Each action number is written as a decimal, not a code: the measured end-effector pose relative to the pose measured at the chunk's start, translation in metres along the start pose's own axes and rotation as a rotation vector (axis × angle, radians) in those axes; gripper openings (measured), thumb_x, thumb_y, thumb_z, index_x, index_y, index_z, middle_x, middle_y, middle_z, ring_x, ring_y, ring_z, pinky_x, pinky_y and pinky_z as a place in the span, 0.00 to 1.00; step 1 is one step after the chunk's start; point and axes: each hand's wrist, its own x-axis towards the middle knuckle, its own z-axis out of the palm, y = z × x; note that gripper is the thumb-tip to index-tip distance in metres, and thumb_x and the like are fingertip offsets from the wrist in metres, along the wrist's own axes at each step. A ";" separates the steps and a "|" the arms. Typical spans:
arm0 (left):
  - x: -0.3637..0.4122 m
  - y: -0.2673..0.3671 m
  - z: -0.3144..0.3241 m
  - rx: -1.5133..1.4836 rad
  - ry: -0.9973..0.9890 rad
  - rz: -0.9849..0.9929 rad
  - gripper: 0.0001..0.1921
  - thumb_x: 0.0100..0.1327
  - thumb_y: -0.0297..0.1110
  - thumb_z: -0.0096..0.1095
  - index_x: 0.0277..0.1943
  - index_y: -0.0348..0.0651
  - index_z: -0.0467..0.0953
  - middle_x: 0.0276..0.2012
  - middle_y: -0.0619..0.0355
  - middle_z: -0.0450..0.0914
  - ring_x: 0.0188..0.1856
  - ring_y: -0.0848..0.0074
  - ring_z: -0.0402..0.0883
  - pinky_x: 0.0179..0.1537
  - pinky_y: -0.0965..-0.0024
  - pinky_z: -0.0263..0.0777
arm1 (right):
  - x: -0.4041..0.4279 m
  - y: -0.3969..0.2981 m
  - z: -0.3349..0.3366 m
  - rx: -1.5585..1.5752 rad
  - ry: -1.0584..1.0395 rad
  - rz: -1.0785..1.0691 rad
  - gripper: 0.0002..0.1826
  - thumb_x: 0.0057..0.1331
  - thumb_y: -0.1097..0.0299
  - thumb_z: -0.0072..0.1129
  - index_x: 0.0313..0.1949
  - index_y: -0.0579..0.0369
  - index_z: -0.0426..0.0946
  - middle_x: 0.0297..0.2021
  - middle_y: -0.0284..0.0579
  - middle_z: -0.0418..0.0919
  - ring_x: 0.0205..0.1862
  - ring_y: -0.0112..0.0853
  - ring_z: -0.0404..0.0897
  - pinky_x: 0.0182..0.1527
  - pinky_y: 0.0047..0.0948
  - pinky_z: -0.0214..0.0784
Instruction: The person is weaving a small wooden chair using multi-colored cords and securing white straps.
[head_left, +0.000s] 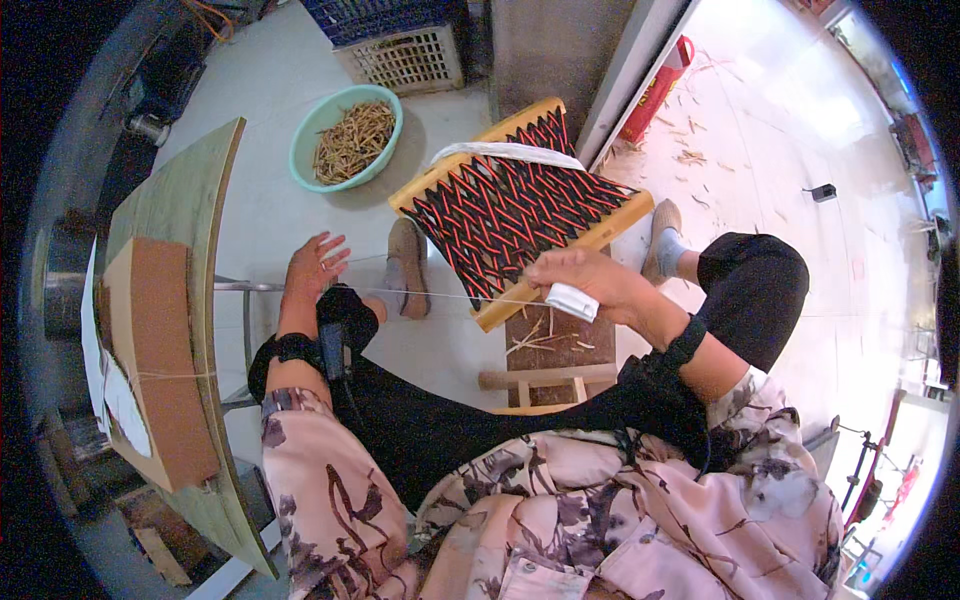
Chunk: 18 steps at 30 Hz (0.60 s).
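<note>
My right hand grips a small white folded packet or card, whose exact kind I cannot tell. A thin pale thread runs from it towards my left hand; where it ends there is hidden. The left hand is raised, fingers apart, with nothing visible in the palm. Just beyond my right hand stands a wooden-railed stool with a seat of woven black and red cord. Across that seat lies a white strip, perhaps cloth or plastic.
A light green plastic basin holds dry, pod-like pieces. Behind it are stacked plastic crates. A board-topped table with a cardboard box is at left. A red bag and small black device sit at right.
</note>
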 end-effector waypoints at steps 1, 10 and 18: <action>0.005 0.007 0.007 0.016 0.008 0.062 0.21 0.60 0.41 0.41 0.53 0.39 0.57 0.44 0.48 0.72 0.44 0.62 0.73 0.39 0.64 0.70 | 0.002 0.001 0.001 0.004 -0.003 0.025 0.09 0.57 0.64 0.53 0.27 0.56 0.72 0.21 0.29 0.70 0.24 0.16 0.68 0.27 0.12 0.60; 0.040 0.007 0.014 -0.273 0.166 -0.189 0.15 0.60 0.35 0.35 0.47 0.36 0.60 0.44 0.43 0.71 0.44 0.59 0.72 0.41 0.55 0.67 | 0.006 0.002 0.001 -0.315 -0.067 -0.043 0.10 0.57 0.63 0.53 0.28 0.58 0.74 0.22 0.31 0.71 0.25 0.16 0.67 0.27 0.15 0.58; 0.059 0.001 -0.025 -0.621 0.192 -0.116 0.21 0.62 0.37 0.32 0.54 0.31 0.53 0.48 0.39 0.67 0.50 0.55 0.67 0.50 0.57 0.61 | 0.023 -0.004 -0.003 -0.456 -0.152 -0.050 0.11 0.58 0.61 0.49 0.29 0.56 0.74 0.22 0.31 0.72 0.26 0.16 0.68 0.29 0.16 0.60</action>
